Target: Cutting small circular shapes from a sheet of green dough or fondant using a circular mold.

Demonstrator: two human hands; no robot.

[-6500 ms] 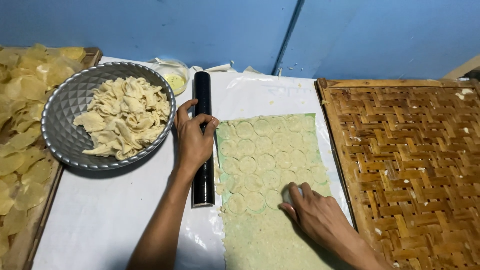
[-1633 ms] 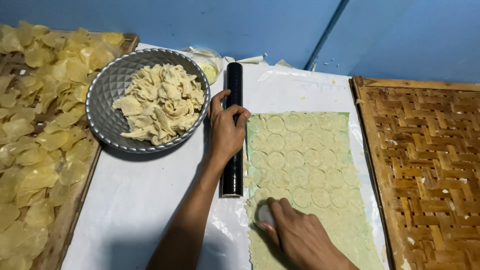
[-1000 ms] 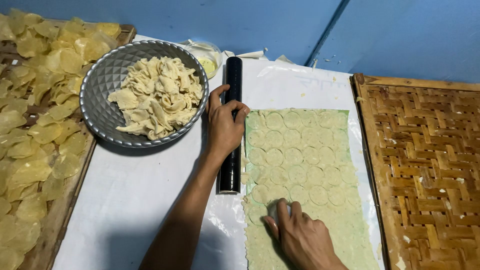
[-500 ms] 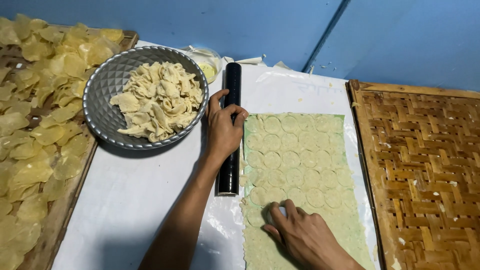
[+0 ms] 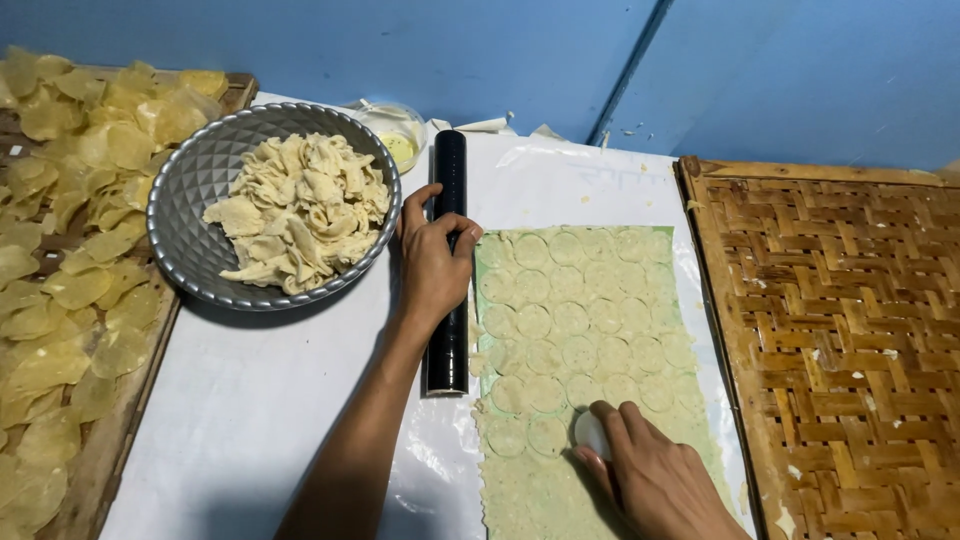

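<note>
Most of the dough sheet (image 5: 580,330) is stamped with circles, its near end left plain; the round cutter (image 5: 590,435) is gripped by the right hand (image 5: 655,480); the black roller (image 5: 447,265) is lightly clasped by the left hand (image 5: 432,265).

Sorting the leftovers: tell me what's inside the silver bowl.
The silver bowl holds a loose heap of pale dough scraps, leaving its left side bare. Whatever lies beneath the heap is covered.

head view looks steeply down; close over the table (image 5: 250,400)

Rolling pin (image 5: 447,262) between bowl (image 5: 190,240) and dough sheet (image 5: 585,330)
</note>
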